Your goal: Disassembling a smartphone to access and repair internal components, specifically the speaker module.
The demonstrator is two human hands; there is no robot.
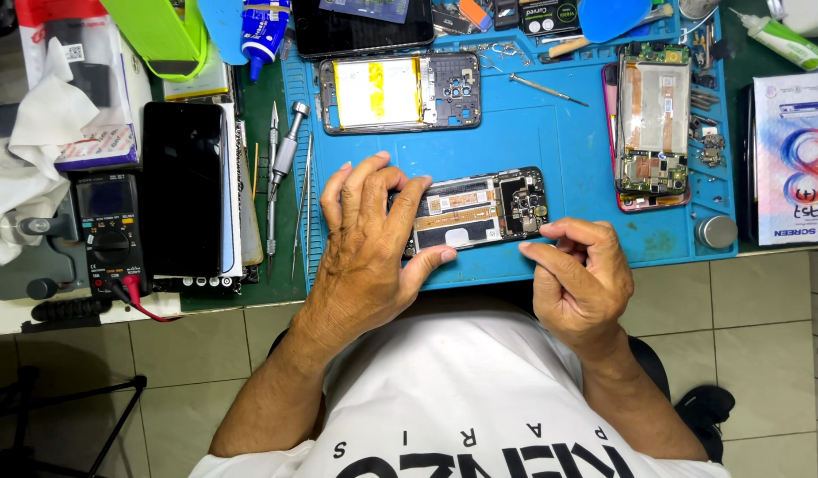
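A black opened phone with its back cover off and circuit board exposed (480,211) lies flat near the front edge of a blue silicone work mat (550,142). The left hand (364,248) rests over the phone's left end — fingers spread on top, thumb pressed along the near edge, so the hand clamps the body against the mat. The right hand (579,274) sits just beside the phone's right end; thumb and forefinger are pinched narrowly together at the lower right corner, but whether they hold anything small between them cannot be told.

Farther back on the mat lies a second opened phone with a yellow battery (400,91), and at the right a third opened phone with a bare frame and green board (653,124). Left of the mat stand a metal-handled precision screwdriver (285,159), a dark glass screen panel (183,199) and a black multimeter with red lead (111,230). A white printed box (794,159) lies at the far right.
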